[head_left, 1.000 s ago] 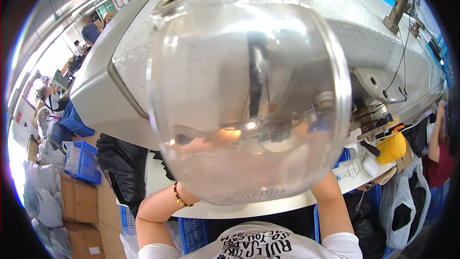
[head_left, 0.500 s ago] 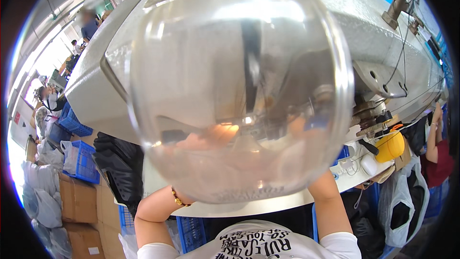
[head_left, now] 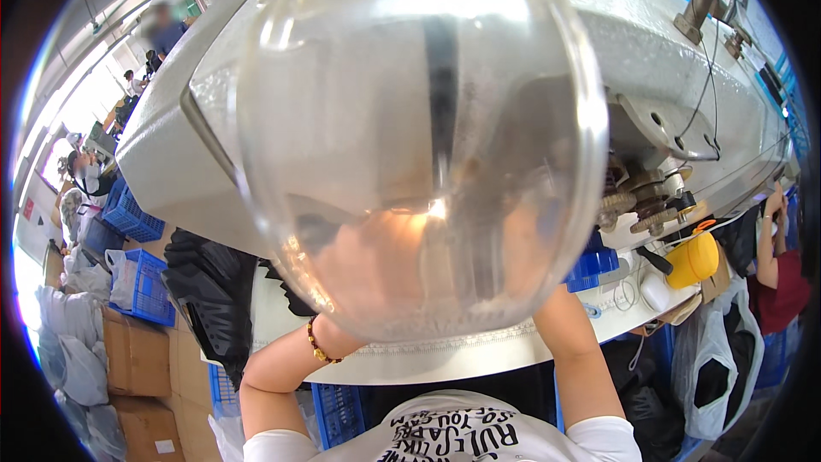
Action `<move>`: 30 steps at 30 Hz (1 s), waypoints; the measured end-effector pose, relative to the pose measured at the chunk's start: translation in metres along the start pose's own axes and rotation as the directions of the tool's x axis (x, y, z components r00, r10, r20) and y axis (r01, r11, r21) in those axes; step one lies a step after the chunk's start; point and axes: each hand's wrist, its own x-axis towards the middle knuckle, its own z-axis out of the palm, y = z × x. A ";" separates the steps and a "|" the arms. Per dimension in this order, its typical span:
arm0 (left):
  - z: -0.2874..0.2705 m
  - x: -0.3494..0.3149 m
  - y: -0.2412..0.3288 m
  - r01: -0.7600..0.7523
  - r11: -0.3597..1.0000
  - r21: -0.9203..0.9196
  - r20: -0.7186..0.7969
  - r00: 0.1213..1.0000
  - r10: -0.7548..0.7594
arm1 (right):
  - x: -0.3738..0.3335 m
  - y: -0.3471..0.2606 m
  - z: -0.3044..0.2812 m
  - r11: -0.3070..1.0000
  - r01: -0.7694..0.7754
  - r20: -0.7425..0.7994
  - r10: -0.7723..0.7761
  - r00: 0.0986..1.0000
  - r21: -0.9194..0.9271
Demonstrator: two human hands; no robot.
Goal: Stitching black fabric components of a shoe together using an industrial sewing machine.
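A clear plastic shield [head_left: 419, 120] fills the middle of the view, in front of a big pale sewing machine [head_left: 162, 137]. Through it my left hand [head_left: 376, 265] shows only as a distorted blur near a glowing light, with a beaded bracelet [head_left: 318, 344] on the wrist. My right hand [head_left: 523, 235] is a fainter smear at the shield's right side. Neither hand's fingers can be made out, nor anything they may hold. A black, jagged-edged piece [head_left: 289, 289] lies beside my left wrist on the white worktable [head_left: 428, 366].
Black shoe uppers [head_left: 201, 308] are stacked at the table's left. Metal gears [head_left: 646, 201] stick out under the machine at right, near a blue container [head_left: 592, 267] and a yellow container [head_left: 693, 258]. Blue crates [head_left: 141, 287] and cardboard boxes [head_left: 137, 351] stand left; a co-worker [head_left: 774, 274] is right.
My right forearm has shifted slightly left. The shield appears shifted left and up, uncovering more of the gears and the blue container. The black piece by my left wrist has come into sight.
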 end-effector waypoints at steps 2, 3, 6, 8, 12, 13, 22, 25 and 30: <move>0.007 -0.007 0.001 0.054 0.998 -0.007 0.000 0.999 -0.054 | -0.002 0.001 0.000 1.000 0.005 -0.003 -0.005 1.000 -0.026; 0.015 -0.014 0.000 0.127 0.991 -0.038 -0.110 0.985 -0.130 | -0.003 0.003 0.001 0.999 0.007 -0.005 -0.007 1.000 -0.040; 0.028 -0.079 -0.020 0.165 0.943 -0.289 -0.354 0.897 -0.266 | -0.003 0.003 0.007 0.998 0.012 -0.025 -0.014 1.000 -0.063; 0.024 -0.068 -0.027 0.422 0.758 -0.498 -0.397 0.666 -0.632 | 0.003 -0.015 0.004 0.997 0.034 -0.047 -0.037 0.998 -0.066; 0.024 -0.052 -0.021 0.355 0.823 -0.443 -0.280 0.817 -0.503 | -0.018 -0.051 -0.004 0.851 -0.078 0.164 -0.010 0.986 0.520; 0.019 -0.049 -0.021 0.329 0.848 -0.415 -0.241 0.859 -0.451 | -0.003 -0.063 -0.015 0.911 -0.055 0.242 -0.050 0.969 0.408; 0.001 -0.017 0.003 0.097 0.983 -0.157 -0.032 0.994 -0.103 | -0.015 -0.041 -0.028 0.823 -0.314 0.402 0.115 0.908 0.474; -0.003 -0.011 0.011 0.081 0.988 -0.131 -0.040 0.995 -0.086 | -0.018 -0.034 -0.032 0.773 -0.352 0.445 0.101 0.890 0.528; -0.001 -0.022 0.011 0.085 0.981 -0.176 0.015 0.996 -0.083 | -0.003 -0.036 -0.029 0.888 -0.100 0.259 -0.021 0.966 0.448</move>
